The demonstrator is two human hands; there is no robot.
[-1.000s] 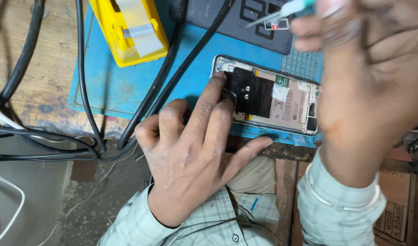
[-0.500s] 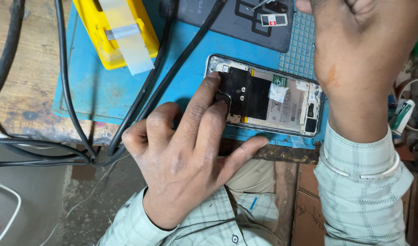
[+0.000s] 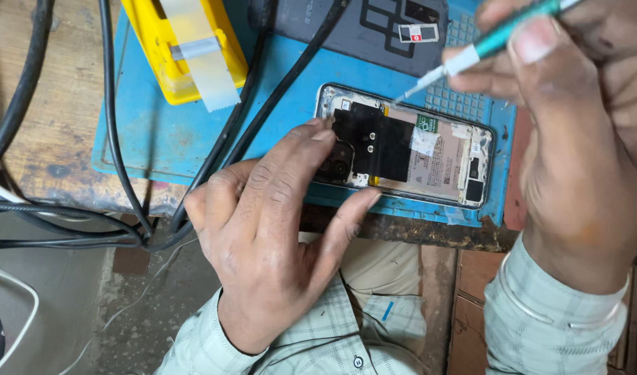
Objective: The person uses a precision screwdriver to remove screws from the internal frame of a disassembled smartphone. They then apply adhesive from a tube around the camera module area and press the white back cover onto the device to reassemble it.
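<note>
Head view: the left hand [image 3: 277, 229] lies flat with its fingers spread, the fingertips [image 3: 318, 135] pressing on the camera end of an opened phone [image 3: 409, 149] that rests on a blue work mat [image 3: 152, 132] at the bench edge. The right hand [image 3: 575, 139] pinches a teal screwdriver [image 3: 492, 42], whose tip hovers just above the phone's upper rim. A yellow box [image 3: 186, 48], black cables [image 3: 117, 160] and a dark back cover [image 3: 353, 28] lie near.

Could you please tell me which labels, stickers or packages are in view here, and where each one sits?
Green sticker: small square, inside the opened phone, near its top edge.
White label: small rectangle with a red patch, on the grey back cover.
Pale tape strip: long, translucent, across the yellow box.
</note>
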